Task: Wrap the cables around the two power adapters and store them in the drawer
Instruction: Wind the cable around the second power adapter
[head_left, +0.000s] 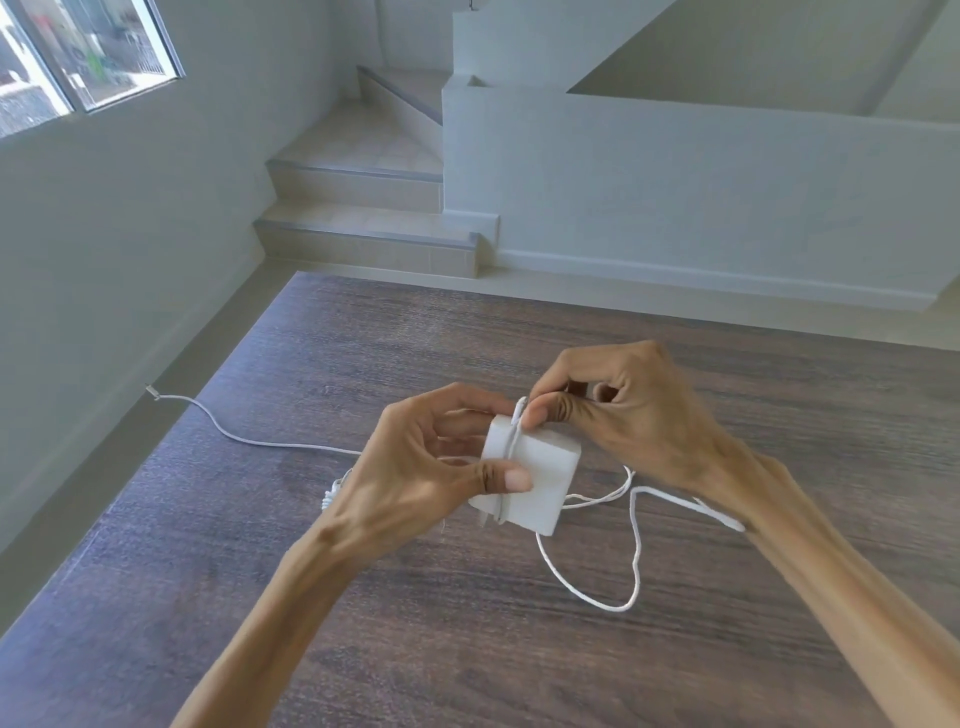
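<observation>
Power adapter (530, 475): gripped by left hand (415, 467); right hand (618, 415) pinches cable (635, 566) above it. Risk: slack loop snagging, wrap slipping.

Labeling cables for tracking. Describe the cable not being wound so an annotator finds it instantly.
Start at the dark wooden table and go to its left edge by the wall. The second cable runs from under the left hand out past that edge. Unlike the cable looped below the adapter, no hand holds it.

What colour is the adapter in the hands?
White, same as its cable. The adapter shows clearly in the head view, the only one.
</observation>
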